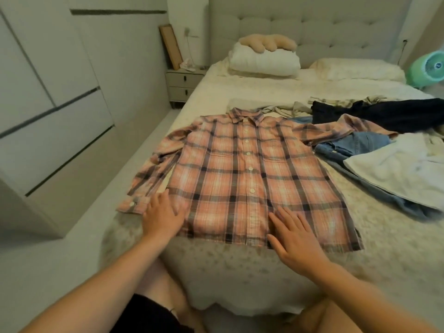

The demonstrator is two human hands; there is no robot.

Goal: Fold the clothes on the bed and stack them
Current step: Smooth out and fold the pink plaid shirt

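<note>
A pink plaid button-up shirt (249,179) lies spread flat, front up, on the bed (240,280), collar pointing toward the headboard. My left hand (163,215) rests flat at the shirt's lower left hem, beside the left sleeve cuff. My right hand (293,236) presses flat with straight fingers on the lower front of the shirt near the hem. The right sleeve stretches out over a pile of other clothes: a blue denim piece (353,145), a white garment (398,169) and a dark navy garment (384,114).
Beige crumpled clothes (288,108) lie beyond the collar. Pillows (264,61) and a plush toy (266,43) sit at the headboard. A nightstand (182,85) stands left of the bed, wardrobes (48,92) line the left wall, and a green fan (430,68) is at far right.
</note>
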